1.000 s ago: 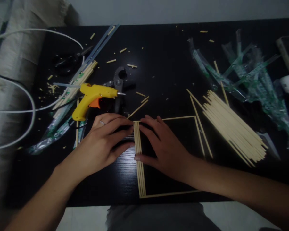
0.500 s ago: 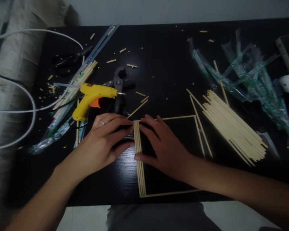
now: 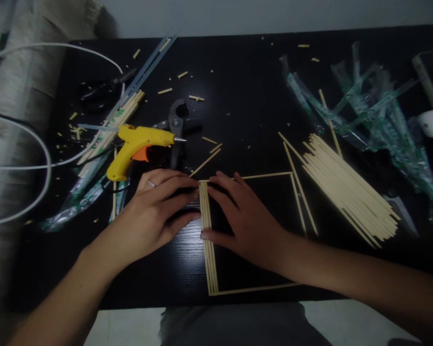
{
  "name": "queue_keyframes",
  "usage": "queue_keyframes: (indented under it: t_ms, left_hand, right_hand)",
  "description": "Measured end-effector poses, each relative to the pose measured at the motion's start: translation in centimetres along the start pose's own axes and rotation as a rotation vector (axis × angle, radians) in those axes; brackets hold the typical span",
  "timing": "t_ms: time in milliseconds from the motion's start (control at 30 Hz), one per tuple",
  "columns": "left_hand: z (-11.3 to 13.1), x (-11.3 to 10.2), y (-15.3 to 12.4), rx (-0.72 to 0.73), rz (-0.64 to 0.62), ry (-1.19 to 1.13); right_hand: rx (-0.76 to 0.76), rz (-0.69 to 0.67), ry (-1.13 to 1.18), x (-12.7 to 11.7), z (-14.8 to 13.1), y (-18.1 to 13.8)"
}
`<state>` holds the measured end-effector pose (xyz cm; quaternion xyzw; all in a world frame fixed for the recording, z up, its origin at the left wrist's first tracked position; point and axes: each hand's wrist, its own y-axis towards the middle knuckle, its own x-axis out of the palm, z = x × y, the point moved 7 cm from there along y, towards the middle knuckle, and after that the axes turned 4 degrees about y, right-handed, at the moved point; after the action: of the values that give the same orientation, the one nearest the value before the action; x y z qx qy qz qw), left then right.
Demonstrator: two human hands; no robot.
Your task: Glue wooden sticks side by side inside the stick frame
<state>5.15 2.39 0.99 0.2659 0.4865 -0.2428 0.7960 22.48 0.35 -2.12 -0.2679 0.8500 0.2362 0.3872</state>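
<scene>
A square frame of thin bamboo sticks (image 3: 259, 176) lies flat on the black table (image 3: 245, 96). Along its left side several sticks (image 3: 210, 264) lie packed side by side. My left hand (image 3: 155, 214) rests flat left of this row, fingers stretched out and touching it. My right hand (image 3: 243, 218) lies flat inside the frame, its fingertips and thumb pressed against the row from the right. Neither hand grips anything.
A yellow glue gun (image 3: 137, 146) with a white cord lies just beyond my left hand, black pliers (image 3: 176, 122) behind it. A pile of loose sticks (image 3: 346, 187) lies at the right, with plastic wrappers (image 3: 375, 115) farther back. Stick offcuts litter the table.
</scene>
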Motion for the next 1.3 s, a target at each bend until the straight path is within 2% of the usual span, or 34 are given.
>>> queue_keyframes:
  t_ms: [433, 1300]
  left_hand:
    - [-0.27, 0.12, -0.37, -0.028, -0.013, 0.016]
    - [-0.04, 0.24, -0.09, 0.005, -0.016, -0.004]
  right_hand:
    - [0.002, 0.002, -0.004, -0.06, 0.04, 0.02]
    - [0.017, -0.013, 0.005, 0.2, 0.18, -0.1]
